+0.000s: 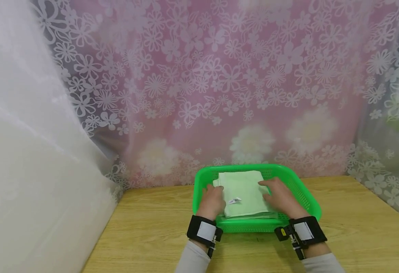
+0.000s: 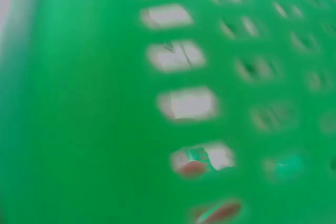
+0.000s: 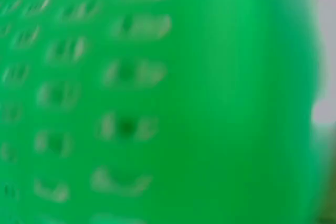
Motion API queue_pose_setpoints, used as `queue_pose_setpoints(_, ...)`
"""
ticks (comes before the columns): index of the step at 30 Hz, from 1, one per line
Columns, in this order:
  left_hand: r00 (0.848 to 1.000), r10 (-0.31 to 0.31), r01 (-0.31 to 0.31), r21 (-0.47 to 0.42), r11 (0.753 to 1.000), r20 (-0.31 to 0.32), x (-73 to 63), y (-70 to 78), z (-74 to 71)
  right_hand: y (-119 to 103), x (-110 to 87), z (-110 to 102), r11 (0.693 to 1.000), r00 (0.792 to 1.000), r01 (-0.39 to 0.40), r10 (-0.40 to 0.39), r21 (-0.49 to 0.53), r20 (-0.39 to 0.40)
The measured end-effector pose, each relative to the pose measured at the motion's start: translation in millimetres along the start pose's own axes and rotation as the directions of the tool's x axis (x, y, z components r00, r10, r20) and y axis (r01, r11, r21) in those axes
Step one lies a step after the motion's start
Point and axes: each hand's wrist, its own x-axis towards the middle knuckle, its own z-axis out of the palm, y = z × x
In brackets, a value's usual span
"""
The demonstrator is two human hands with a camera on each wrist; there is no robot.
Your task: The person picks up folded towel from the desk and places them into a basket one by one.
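Note:
A folded pale green cloth (image 1: 242, 189) with a small white label lies in a green plastic basket (image 1: 254, 226). More folded layers show beneath its front and left edges. At the cloth's left edge is my left hand (image 1: 213, 201), its fingers bent down beside the fabric and partly hidden. My right hand (image 1: 281, 195) reaches over the basket from the right, with index finger and thumb spread at the cloth's right edge. Both wrist views are filled by the blurred, slotted basket wall (image 2: 94, 103), and the hands' contact with the cloth is hidden there.
The basket stands on a wooden table (image 1: 151, 227) near its back edge. Behind it hangs a pink curtain (image 1: 220, 94) with white flowers. White sheeting (image 1: 32, 170) slopes down along the left side, and a patterned curtain (image 1: 390, 151) hangs at the right.

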Motion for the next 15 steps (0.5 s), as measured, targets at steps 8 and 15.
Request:
queue_pose_setpoints(8, 0.983, 0.062, -0.089, 0.152, 0.984, 0.172, -5.3, 24.6, 9.2, -24, -2.7, 3, 0.992, 0.987, 0.1, -0.089, -0.077, 0.136)
queue_pose_setpoints(15, 0.98, 0.064, -0.108, 0.229, 0.967, 0.189, -9.6, 28.3, 16.7, -27, -5.0, 10, 0.999, 0.966, 0.026, -0.014, -0.044, 0.257)
